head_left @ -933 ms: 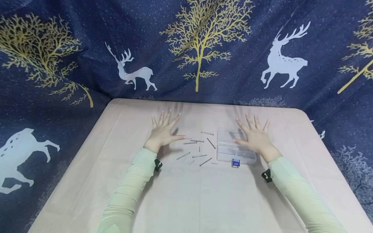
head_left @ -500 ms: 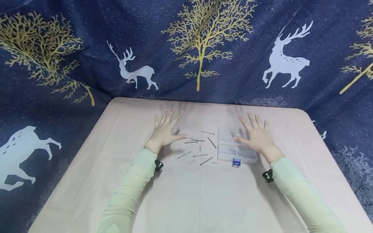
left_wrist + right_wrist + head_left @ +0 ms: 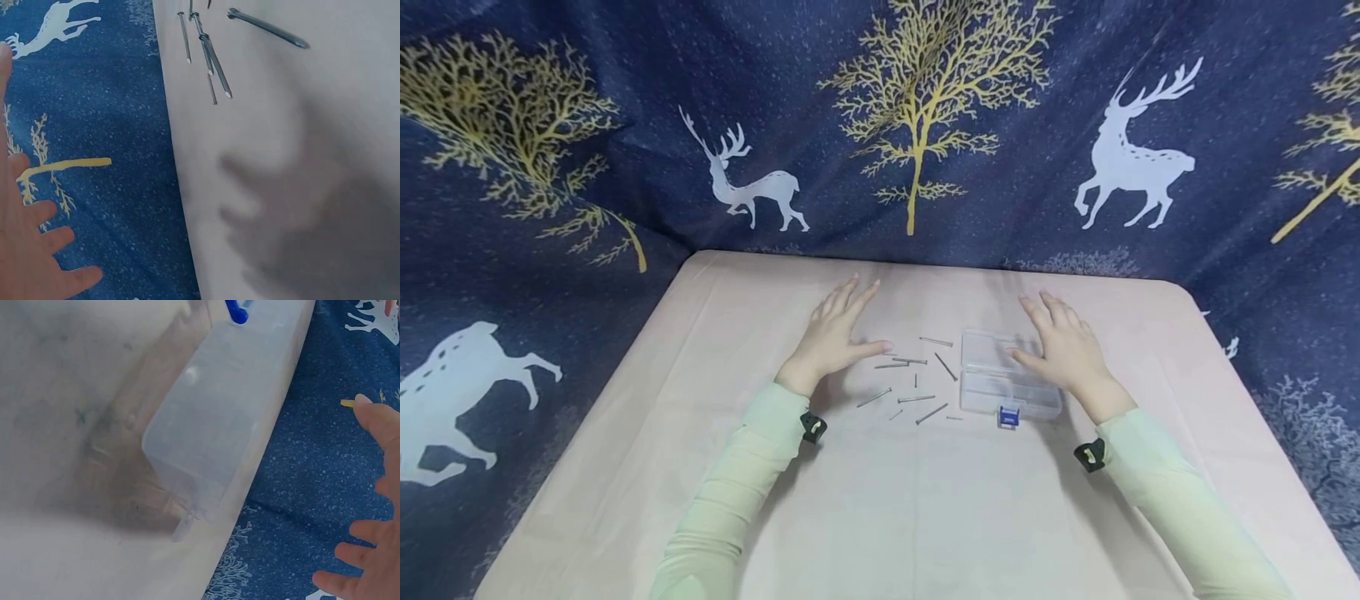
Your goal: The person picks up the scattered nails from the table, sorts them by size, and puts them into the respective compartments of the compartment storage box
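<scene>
My left hand [image 3: 827, 339] hovers left of several scattered nails, fingers extended and thumb pointing toward them; it holds nothing. Among the nails, a long grey nail [image 3: 874, 397] lies nearest that wrist, and the left wrist view shows another big nail [image 3: 269, 28] with its flat head. A small dark green nail [image 3: 916, 381] is in the middle of the group. Over a clear plastic box [image 3: 981, 393] with its lid [image 3: 985, 350] folded back, my right hand [image 3: 1070, 354] hangs with loosely spread fingers, also holding nothing. The box has a blue latch [image 3: 1008, 417] on its front.
A pale cloth covers the table [image 3: 865, 517]. Behind it hangs a dark blue curtain [image 3: 842, 108] printed with white deer and golden trees. Each wrist carries a small black mount, like the left mount [image 3: 812, 427].
Both hands have drawn their spread fingers closer together and turned slightly inward, the left shifting a little to the right. The nails and box lie as before.
</scene>
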